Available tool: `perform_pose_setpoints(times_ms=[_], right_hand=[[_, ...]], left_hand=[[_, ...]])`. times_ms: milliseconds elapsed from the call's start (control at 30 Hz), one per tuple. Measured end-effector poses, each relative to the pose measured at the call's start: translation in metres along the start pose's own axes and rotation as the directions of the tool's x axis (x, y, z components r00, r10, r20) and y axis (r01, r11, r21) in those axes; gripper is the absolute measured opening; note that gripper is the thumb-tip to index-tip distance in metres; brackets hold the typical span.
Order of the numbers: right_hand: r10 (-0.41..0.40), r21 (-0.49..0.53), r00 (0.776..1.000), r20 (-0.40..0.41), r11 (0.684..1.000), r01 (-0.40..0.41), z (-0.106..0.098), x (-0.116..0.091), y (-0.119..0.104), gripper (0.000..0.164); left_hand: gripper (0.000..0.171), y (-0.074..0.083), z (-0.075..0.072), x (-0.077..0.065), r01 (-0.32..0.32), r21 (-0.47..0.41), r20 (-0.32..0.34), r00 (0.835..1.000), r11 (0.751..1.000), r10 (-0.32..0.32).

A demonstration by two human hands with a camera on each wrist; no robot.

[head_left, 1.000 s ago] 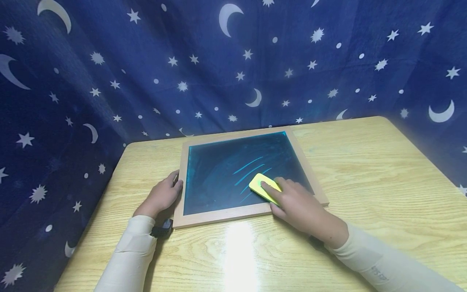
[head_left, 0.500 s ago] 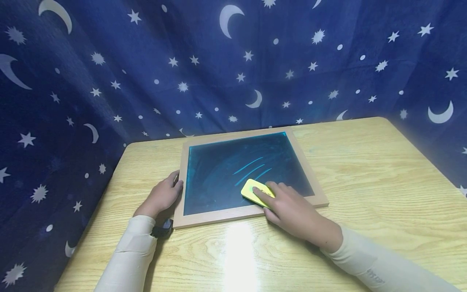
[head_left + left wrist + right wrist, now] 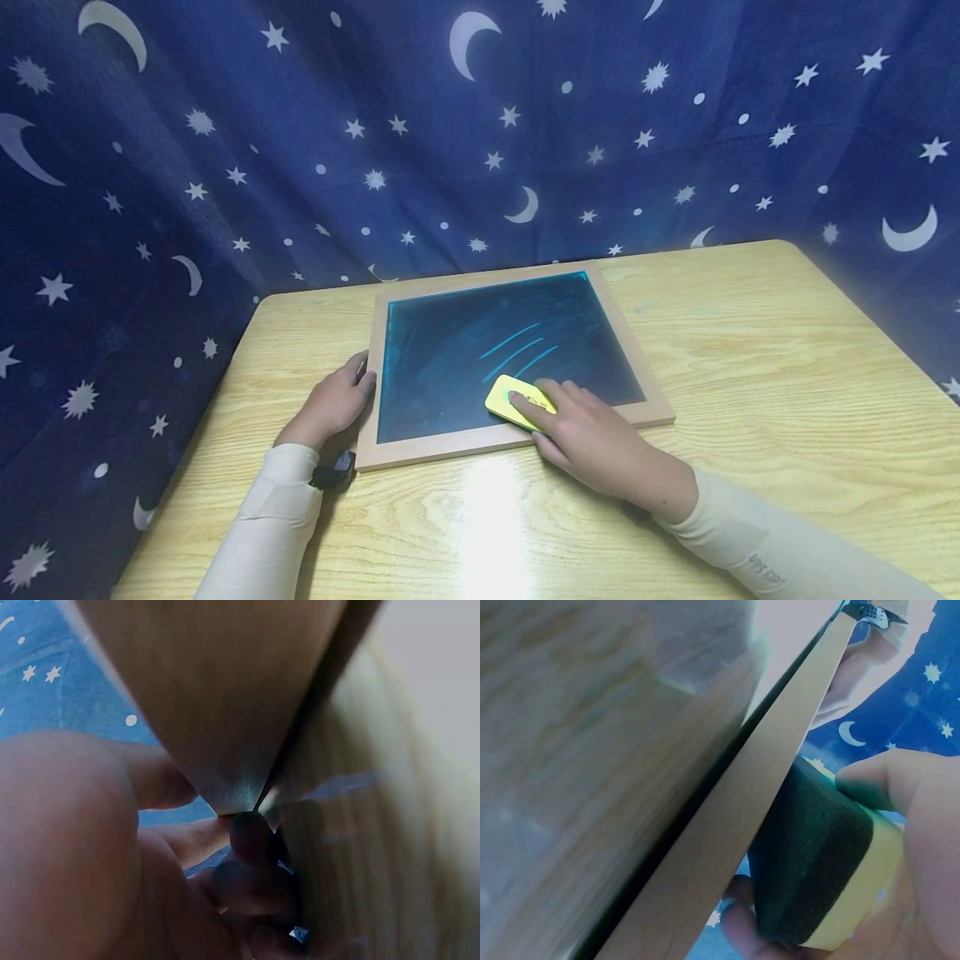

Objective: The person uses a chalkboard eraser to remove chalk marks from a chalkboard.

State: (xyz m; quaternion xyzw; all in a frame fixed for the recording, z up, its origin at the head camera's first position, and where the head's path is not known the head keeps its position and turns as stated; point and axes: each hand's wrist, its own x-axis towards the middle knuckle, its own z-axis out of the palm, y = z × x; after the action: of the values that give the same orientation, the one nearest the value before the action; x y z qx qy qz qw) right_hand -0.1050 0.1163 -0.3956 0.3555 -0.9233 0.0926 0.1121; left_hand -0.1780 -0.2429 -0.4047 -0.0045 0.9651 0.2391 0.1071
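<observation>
A wood-framed chalkboard (image 3: 435, 367) lies flat on the table, with three slanted blue strokes (image 3: 511, 339) near its middle. My right hand (image 3: 603, 442) grips a yellow eraser (image 3: 496, 400) low on the board, just below the strokes, close to the front rail. From the right wrist view, the eraser's dark felt side (image 3: 810, 847) shows between thumb and fingers. At the board's left edge, my left hand (image 3: 336, 404) holds the frame. The left wrist view has the thumb at the frame's edge (image 3: 225, 697) and fingers bent against its side.
The wooden table (image 3: 780, 350) extends around the board, with a bright light reflection in front. A blue curtain (image 3: 420, 100) with moons and stars stands behind and to the sides. A black device (image 3: 334, 472) sits at the left wrist.
My right hand has slid left and slightly toward me with the eraser. The lowest blue marks are gone, and more of the third stroke shows. The left hand has stayed put.
</observation>
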Motion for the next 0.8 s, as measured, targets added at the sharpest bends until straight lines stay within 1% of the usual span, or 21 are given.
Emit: perform_pose_setpoints(times_ms=[167,333,500,600,800], right_hand=[[0.007,0.003,1.000,-0.002,1.000,-0.007,0.001,0.000,0.000,0.050],[0.023,-0.005,1.000,0.017,1.000,-0.023,-0.001,0.000,0.001,0.051],[0.040,-0.026,0.999,0.005,0.999,-0.039,-0.001,0.000,0.004,0.052],[0.060,-0.038,0.998,-0.004,0.997,-0.060,-0.001,0.000,0.008,0.052],[0.117,-0.029,0.993,-0.021,0.993,-0.118,-0.003,0.000,0.017,0.051]], left_hand=[[0.059,-0.001,0.000,0.000,-0.003,-0.005,-0.001,1.000,1.000,0.003],[0.059,-0.001,0.000,0.000,-0.002,-0.005,-0.002,1.000,1.000,0.002],[0.059,-0.001,0.000,0.000,0.002,-0.003,0.000,1.000,1.000,-0.002],[0.059,-0.001,0.000,-0.001,-0.001,-0.002,0.000,1.000,1.000,0.001],[0.059,-0.002,0.000,-0.001,-0.010,0.000,0.001,1.000,1.000,0.010]])
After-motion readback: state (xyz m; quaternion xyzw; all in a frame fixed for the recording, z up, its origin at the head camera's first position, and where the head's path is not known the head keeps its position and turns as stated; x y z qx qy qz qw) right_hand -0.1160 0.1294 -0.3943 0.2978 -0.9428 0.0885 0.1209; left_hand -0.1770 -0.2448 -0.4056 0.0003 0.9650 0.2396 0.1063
